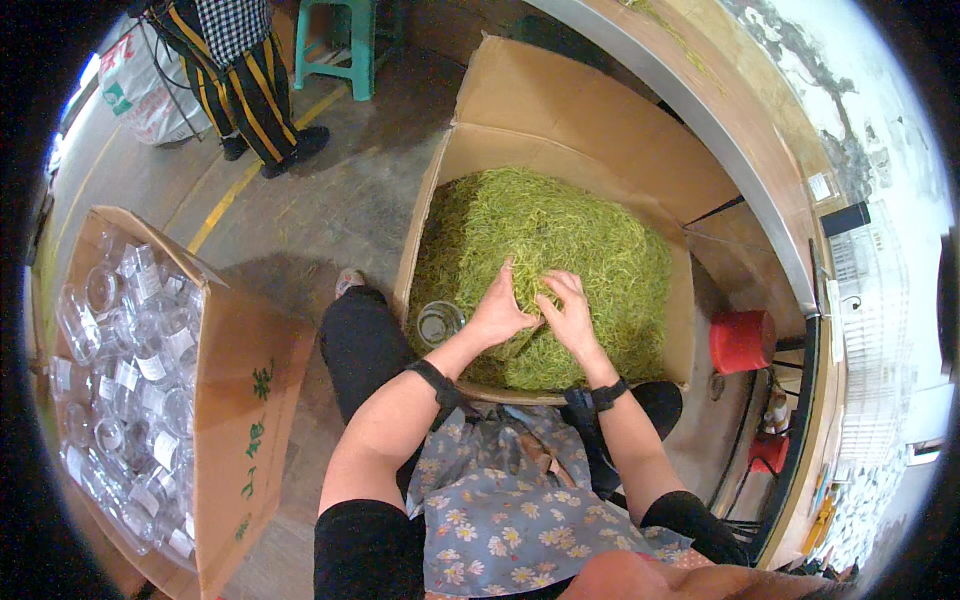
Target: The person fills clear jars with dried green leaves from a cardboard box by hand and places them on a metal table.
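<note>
A heap of thin, dried green plant strands (592,240) fills much of an open cardboard box (555,150) in front of me. Over the heap, my left hand (504,307) and my right hand (568,309) face each other, with a tuft of the strands gathered between them. Both hands are curled around this tuft, and their fingertips nearly meet. Left of my left wrist, a clear round container (440,324) stands in the box's near left corner, touching the strands.
At the left, a second cardboard box (247,420) holds many clear plastic jars (150,367) with white labels. A person in striped trousers (262,105) stands beyond, near a green stool (360,49). A metal-edged table (757,172) curves along the right, above a red bucket (742,341).
</note>
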The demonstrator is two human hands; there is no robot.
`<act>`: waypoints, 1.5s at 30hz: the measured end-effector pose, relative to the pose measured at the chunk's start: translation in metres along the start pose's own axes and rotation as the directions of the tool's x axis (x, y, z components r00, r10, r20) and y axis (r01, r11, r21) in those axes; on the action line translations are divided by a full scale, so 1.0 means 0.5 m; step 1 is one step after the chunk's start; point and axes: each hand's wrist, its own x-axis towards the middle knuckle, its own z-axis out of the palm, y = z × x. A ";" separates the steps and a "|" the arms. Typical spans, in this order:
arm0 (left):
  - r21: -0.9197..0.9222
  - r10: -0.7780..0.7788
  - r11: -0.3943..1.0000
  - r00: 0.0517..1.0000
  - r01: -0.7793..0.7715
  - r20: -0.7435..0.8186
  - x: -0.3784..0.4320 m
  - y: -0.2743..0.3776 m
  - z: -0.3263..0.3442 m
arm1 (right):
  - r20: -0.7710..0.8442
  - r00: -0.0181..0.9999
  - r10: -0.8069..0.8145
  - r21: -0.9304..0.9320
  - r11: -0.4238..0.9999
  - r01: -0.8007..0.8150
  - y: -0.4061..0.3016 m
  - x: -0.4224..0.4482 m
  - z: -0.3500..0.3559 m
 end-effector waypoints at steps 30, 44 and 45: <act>0.157 0.195 0.958 0.945 -0.241 0.262 -0.027 0.043 0.001 | 0.001 0.998 -0.066 0.175 0.982 0.065 -0.040 -0.032 0.000; 0.180 0.150 0.963 0.954 -0.200 0.259 -0.008 0.068 -0.031 | -0.014 0.968 0.251 0.642 0.744 -0.184 -0.001 -0.042 -0.060; 0.164 0.159 0.966 0.960 -0.200 0.231 -0.006 0.072 -0.031 | -0.017 0.969 0.248 0.637 0.749 -0.181 -0.005 -0.052 -0.066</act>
